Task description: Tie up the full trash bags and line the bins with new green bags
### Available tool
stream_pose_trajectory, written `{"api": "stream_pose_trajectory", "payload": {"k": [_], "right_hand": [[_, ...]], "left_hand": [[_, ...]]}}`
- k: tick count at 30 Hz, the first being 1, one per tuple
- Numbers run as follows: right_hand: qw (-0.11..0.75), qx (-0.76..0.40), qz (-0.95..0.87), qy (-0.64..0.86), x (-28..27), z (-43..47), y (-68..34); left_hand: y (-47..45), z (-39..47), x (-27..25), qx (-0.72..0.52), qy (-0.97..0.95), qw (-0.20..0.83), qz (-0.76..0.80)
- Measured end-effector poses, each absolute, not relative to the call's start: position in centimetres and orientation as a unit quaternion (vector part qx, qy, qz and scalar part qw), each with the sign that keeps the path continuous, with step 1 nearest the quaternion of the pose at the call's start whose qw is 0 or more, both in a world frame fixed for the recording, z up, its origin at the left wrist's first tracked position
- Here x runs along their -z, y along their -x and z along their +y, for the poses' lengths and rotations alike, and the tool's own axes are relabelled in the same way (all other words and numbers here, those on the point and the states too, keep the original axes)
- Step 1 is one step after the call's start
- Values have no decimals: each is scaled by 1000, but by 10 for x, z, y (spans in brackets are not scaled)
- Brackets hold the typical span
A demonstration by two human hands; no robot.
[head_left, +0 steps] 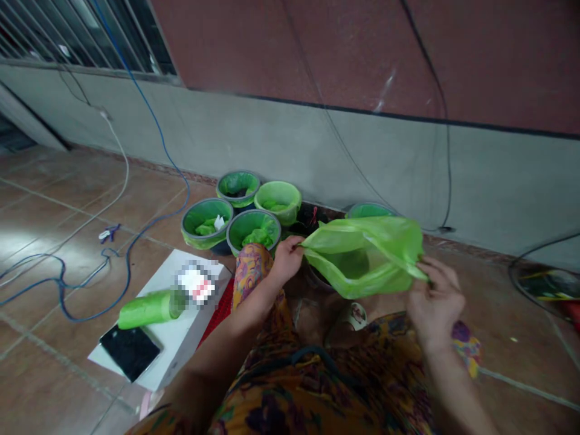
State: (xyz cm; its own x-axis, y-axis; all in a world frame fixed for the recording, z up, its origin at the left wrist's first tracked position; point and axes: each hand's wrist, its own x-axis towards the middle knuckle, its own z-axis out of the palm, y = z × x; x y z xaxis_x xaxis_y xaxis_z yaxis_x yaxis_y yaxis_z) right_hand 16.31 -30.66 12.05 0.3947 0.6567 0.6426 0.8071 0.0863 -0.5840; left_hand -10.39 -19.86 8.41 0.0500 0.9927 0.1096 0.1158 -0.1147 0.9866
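Observation:
A thin green plastic bag is stretched with its mouth spread between my two hands, above my lap. My left hand pinches the left edge of its rim. On the other side, my right hand grips the right edge, fingers closed on the film. Through the mouth shows a darker round shape; part of a bin seems to stand under the bag, mostly hidden. Just left of my left hand is a bin lined with green film.
More lined bins, one a light green bin, stand by the wall; another bin is behind the bag. On my left, a white box carries a green bag roll and a black tablet-like object. A blue cable crosses the tiles.

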Motion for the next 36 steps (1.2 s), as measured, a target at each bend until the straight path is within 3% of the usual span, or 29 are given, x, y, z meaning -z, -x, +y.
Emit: {"api": "stream_pose_trajectory", "payload": {"k": [6,12,18,21,25,29,32,36], "right_hand": [[399,-114,-698,584,-142,-286,-78],[333,-221,-754,520,-137,-284,-49],[327,-108,-743,574,-184,-319,-73],[270,-67,-745,606,-193,-342,-96],[125,-20,-721,682,-149,-334,-126],[-44,-104,-652,749,-81,-284,-144],[-92,-156,-637,750,-40,-243,-149],[-91,-210,-628,744,2,-198,-145]], "left_hand": [[69,-228,-95,-398,-677,540,302],[60,-231,-65,-451,-546,605,364],[64,-224,-43,-492,-385,596,504],[69,-217,-32,-500,-327,570,564],[67,-207,-16,-475,-309,541,621],[57,-194,-4,-447,-326,542,633],[52,-179,5,-430,-340,532,646],[50,-155,20,-402,-359,521,662]]}}
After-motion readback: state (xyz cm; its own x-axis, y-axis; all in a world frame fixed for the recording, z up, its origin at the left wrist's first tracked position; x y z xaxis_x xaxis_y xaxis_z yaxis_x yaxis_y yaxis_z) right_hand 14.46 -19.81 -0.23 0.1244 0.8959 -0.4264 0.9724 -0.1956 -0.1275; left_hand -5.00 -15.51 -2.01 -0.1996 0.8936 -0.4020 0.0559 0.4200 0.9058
